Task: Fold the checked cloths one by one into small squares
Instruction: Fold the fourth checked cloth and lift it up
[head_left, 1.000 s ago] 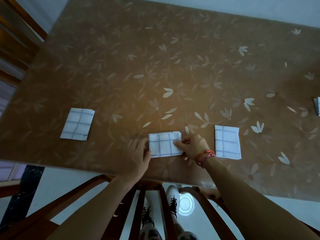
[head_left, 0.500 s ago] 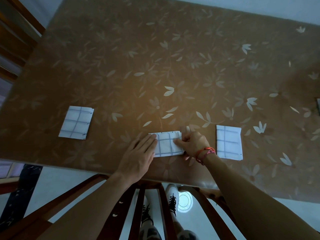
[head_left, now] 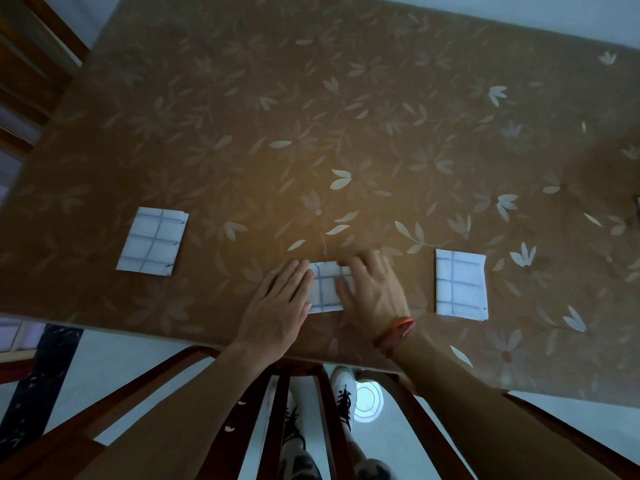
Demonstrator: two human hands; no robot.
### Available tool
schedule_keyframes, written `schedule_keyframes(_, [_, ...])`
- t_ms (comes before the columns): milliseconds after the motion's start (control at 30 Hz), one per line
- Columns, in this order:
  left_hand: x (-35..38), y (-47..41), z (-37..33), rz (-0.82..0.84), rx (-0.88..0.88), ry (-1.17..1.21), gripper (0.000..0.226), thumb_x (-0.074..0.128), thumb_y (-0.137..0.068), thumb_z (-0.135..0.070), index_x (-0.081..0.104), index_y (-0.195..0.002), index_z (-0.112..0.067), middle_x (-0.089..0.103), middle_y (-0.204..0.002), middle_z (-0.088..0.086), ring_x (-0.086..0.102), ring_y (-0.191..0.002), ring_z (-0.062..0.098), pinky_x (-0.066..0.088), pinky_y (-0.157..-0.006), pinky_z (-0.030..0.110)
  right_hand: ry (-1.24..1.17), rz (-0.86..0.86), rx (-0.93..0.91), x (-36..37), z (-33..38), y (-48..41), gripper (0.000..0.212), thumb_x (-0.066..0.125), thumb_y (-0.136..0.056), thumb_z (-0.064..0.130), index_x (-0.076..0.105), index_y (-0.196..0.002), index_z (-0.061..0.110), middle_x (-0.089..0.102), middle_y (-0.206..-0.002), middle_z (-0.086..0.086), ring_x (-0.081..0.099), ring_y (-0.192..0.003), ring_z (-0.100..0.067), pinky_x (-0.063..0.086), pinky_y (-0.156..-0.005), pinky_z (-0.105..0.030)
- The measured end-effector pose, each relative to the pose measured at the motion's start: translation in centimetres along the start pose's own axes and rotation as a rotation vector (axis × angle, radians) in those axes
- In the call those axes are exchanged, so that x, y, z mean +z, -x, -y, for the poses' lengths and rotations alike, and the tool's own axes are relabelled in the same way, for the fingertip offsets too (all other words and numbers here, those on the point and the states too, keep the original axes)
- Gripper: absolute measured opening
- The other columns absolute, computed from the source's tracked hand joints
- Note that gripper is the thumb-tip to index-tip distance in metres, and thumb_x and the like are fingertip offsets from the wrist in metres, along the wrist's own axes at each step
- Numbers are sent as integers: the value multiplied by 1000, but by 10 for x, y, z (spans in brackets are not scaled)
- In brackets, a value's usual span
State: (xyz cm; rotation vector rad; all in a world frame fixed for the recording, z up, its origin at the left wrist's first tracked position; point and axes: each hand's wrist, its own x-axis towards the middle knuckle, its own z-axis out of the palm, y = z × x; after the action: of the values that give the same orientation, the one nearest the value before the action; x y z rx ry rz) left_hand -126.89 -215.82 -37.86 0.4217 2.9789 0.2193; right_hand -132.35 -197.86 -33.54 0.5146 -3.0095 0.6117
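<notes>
On the brown table (head_left: 346, 98), whose covering is printed with pale leaves and flowers, three folded checked cloths lie in a loose row near the front edge. The middle cloth (head_left: 325, 289) sits right in front of the person, a small white packet crossed by dark grid lines, and both hands are on it. The left hand (head_left: 277, 306) lies flat with its fingers straight and together, their tips covering the cloth's left edge; it grips nothing. The right hand (head_left: 374, 292) is also laid out flat, palm down with the fingers spread, and covers the cloth's right part. It is a little blurred, yet no finger looks curled round the fabric. A red band (head_left: 398, 329) circles the right wrist. Well apart to the left lies the left cloth (head_left: 152, 242), folded into a small rectangle and slightly skewed, and to the right, nearer the hands, lies the right cloth (head_left: 460, 284), likewise folded flat — neither is touched. Below the table edge the dark wooden bars of a chair (head_left: 277, 427) show, and between them a white shoe (head_left: 343, 396) with black laces on a pale floor.
</notes>
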Motion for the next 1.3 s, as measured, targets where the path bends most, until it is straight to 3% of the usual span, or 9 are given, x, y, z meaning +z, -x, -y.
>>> schedule_keyframes(67, [1,1,-1,11,-20,-8,53,25,-103,-30,27,-151,-7,21,-160,10,15,-149,22,20,-120,43,-16,120,-118,12,15,6,43,43,-91,26,55,-128,7,51,-133,-18,49,-122,-34,46,-98,-46])
schedule_keyframes(100, [1,1,-2,14,-27,-9,53,22,-103,-30,28,-150,-6,23,-159,11,16,-148,23,22,-119,44,-11,203,-144,17,22,9,54,29,-94,31,44,-138,5,38,-147,-19,35,-137,-34,35,-111,-46])
schedule_keyframes(167, [1,2,-4,18,-21,-12,55,20,-102,-29,29,-149,-3,27,-157,13,20,-147,24,27,-116,46,23,302,-182,29,26,13,65,7,-95,37,24,-149,4,15,-158,-14,9,-147,-27,18,-120,-42])
schedule_keyframes(233, [1,3,-4,12,-12,-15,55,21,-102,-29,29,-149,-2,27,-157,13,20,-147,25,28,-115,47,49,336,-193,38,24,14,65,1,-96,34,16,-150,3,7,-159,-12,1,-148,-23,14,-120,-41])
schedule_keyframes(533, [6,3,0,51,-30,-10,56,16,-104,-33,19,-152,-4,16,-161,11,8,-149,22,20,-119,44,216,341,-247,47,3,9,59,22,-99,35,32,-145,0,26,-154,-16,21,-144,-28,27,-116,-43])
schedule_keyframes(633, [6,2,0,73,-29,1,58,15,-102,-33,18,-152,-5,16,-161,11,8,-149,22,21,-119,45,260,384,-270,43,-6,9,61,27,-98,39,29,-146,1,23,-155,-16,19,-145,-28,25,-116,-44])
schedule_keyframes(800, [7,2,-1,78,-57,33,55,12,-103,-30,12,-153,-8,9,-162,7,0,-150,19,13,-121,42,362,418,-238,21,-41,12,63,22,-98,41,27,-148,3,21,-156,-14,19,-145,-27,25,-116,-47])
schedule_keyframes(1067, [3,2,-2,84,-67,64,54,26,-105,-29,9,-153,-11,5,-162,4,-4,-149,18,7,-121,39,410,461,-199,7,-50,14,64,22,-98,42,32,-145,1,28,-153,-16,25,-143,-30,28,-113,-51])
schedule_keyframes(1300, [-5,-1,-6,98,-77,92,54,28,-104,-27,16,-154,-11,8,-163,3,-1,-150,16,11,-121,39,424,472,-168,-3,-51,15,65,22,-96,42,40,-141,0,37,-148,-17,35,-138,-32,33,-110,-52])
